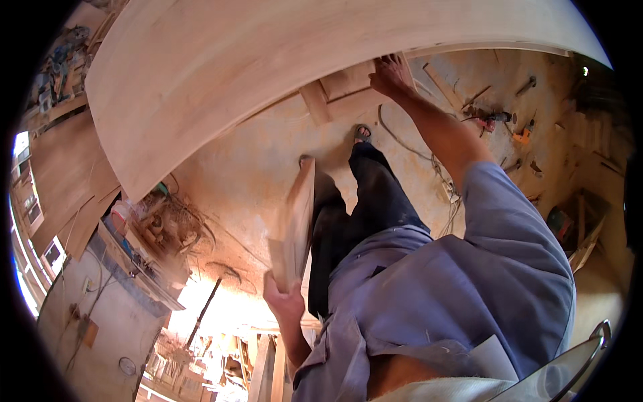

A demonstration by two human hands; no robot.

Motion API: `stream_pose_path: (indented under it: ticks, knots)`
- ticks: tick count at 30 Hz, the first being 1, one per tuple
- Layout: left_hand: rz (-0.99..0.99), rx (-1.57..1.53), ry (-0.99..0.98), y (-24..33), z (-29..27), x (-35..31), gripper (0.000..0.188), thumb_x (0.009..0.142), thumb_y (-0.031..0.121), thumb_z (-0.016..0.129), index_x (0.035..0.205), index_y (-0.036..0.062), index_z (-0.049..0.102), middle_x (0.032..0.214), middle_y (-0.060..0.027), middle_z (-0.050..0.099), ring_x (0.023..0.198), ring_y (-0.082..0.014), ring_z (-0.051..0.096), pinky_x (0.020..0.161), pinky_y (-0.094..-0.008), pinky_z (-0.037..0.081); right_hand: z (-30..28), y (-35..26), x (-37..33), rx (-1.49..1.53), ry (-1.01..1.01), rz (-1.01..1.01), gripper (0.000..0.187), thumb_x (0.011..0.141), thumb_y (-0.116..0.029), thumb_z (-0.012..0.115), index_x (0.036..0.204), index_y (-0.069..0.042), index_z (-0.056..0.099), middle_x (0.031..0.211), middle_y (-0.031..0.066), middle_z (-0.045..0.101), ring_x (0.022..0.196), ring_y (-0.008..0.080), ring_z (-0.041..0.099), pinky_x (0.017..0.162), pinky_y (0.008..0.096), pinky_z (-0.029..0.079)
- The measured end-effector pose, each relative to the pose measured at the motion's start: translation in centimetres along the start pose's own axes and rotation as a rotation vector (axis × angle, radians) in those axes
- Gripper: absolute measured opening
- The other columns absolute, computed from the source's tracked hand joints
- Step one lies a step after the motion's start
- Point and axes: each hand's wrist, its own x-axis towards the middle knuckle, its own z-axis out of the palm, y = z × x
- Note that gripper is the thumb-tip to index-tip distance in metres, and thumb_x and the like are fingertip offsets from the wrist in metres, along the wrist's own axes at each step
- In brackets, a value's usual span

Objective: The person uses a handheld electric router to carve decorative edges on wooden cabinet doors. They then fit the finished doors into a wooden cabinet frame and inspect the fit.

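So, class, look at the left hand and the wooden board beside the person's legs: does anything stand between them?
Nothing visible does: the left hand grips the wooden board directly at its near end, with no other object showing between them.

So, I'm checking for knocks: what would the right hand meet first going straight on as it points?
Probably the edge of the large pale wooden panel, just beyond the right hand in the picture; depth is unclear, so it might pass underneath instead.
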Motion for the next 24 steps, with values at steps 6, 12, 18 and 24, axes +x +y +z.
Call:
stream_pose_path:
  ticks: [6, 12, 18, 24]
  knots:
    - [-0.165, -0.355, -0.008, -1.1, -3.5, 3.7, 0.049, 0.075, 0.005, 0.080, 0.117, -0.0094, 0.060, 0.110, -0.0161, 0.067, 0.100, -0.0246, 0.065, 0.091, -0.0354, 0.051, 1.8, -6.1, -16.4, 0.660, -0.231, 0.419, 0.041, 0.082, -0.028, 0.075, 0.112, -0.001, 0.070, 0.093, 0.0203, 0.071, 0.091, 0.0371, 0.069, 0.081, 0.0450, 0.053]
    - [-0.113, -0.885, -0.045, -4.8, -3.9, 9.0, 0.055, 0.079, 0.005, 0.078, 0.127, -0.0086, 0.054, 0.116, -0.0156, 0.065, 0.101, -0.0255, 0.065, 0.093, -0.0369, 0.052, 3.2, -12.4, -25.9, 1.490, -0.888, 0.684, 0.039, 0.104, -0.044, 0.052, 0.102, -0.008, 0.067, 0.091, 0.0037, 0.068, 0.086, 0.0174, 0.063, 0.078, 0.0368, 0.049]
    - [-0.231, -1.075, -0.127, -9.0, -2.4, 14.6, 0.052, 0.087, -0.005, 0.064, 0.135, -0.0026, 0.045, 0.122, -0.0145, 0.058, 0.111, -0.0302, 0.061, 0.102, -0.0462, 0.050, 1.1, -15.8, -24.8, 1.474, -0.604, 0.917, 0.046, 0.102, -0.045, 0.056, 0.096, -0.003, 0.071, 0.096, 0.0036, 0.068, 0.091, 0.0176, 0.061, 0.084, 0.0324, 0.045]
    - [-0.076, -1.253, -0.461, -14.6, -0.8, 22.7, 0.043, 0.091, 0.011, 0.071, 0.128, -0.0006, 0.053, 0.114, -0.0083, 0.064, 0.106, -0.0220, 0.063, 0.093, -0.0381, 0.053, 1.3, -15.9, -25.1, 1.259, -0.420, 1.006, 0.049, 0.097, -0.052, 0.061, 0.071, -0.010, 0.064, 0.068, 0.0003, 0.056, 0.066, 0.0131, 0.050, 0.062, 0.0307, 0.037]
